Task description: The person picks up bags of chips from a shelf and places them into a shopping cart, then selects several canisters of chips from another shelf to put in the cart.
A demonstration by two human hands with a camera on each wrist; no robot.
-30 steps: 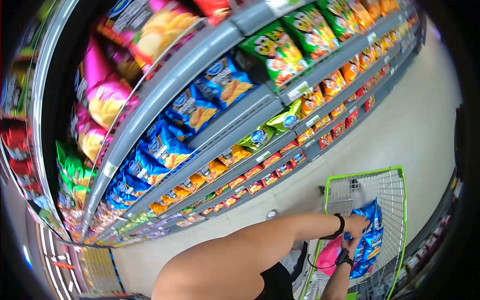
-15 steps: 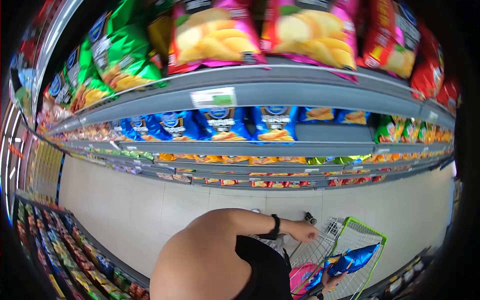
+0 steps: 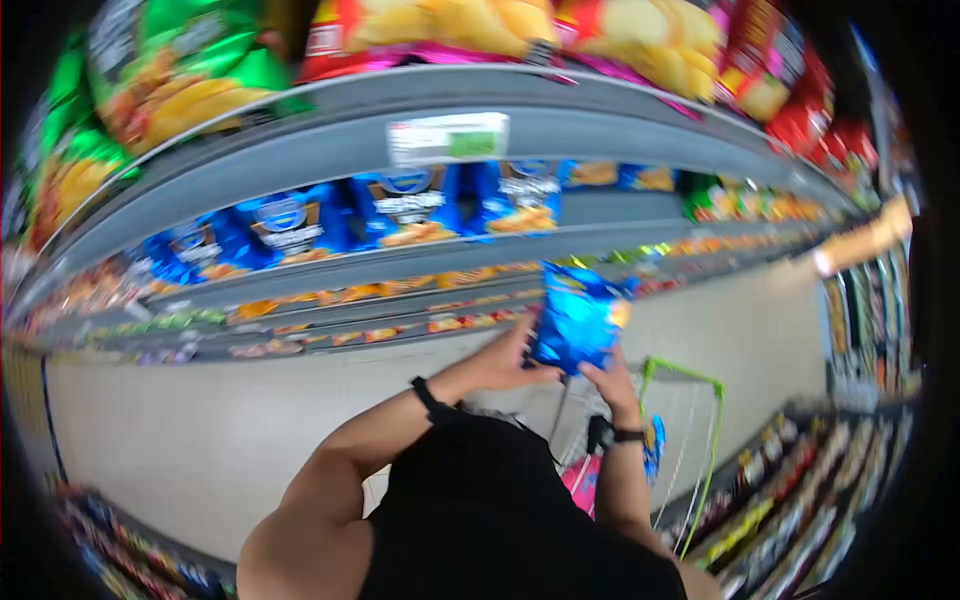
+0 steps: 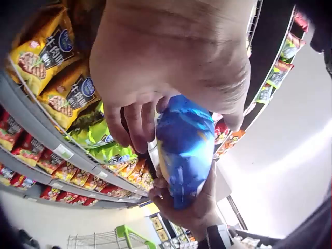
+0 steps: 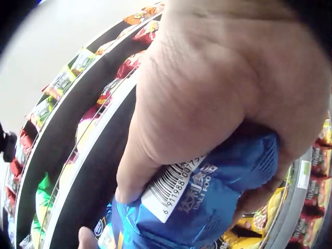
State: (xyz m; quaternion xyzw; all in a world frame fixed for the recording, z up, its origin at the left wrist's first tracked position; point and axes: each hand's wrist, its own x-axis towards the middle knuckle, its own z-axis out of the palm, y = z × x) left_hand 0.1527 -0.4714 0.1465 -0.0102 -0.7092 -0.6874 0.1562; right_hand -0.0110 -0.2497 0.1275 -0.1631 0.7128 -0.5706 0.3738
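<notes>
glossy foil chip bag (image 3: 577, 318) — matt grey metal shelf (image 3: 300, 150)

Head view downward; wrist views close on chip bag (image 3: 577, 320).

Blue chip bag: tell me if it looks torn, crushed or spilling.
Nothing stands out. The blue chip bag looks puffed and sealed, held between the left hand and right hand before the shelves; no crumbs show.

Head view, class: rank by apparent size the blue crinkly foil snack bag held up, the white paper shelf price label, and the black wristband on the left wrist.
1. Blue crinkly foil snack bag
2. White paper shelf price label, though it sits at a different distance from the camera
3. Black wristband
</notes>
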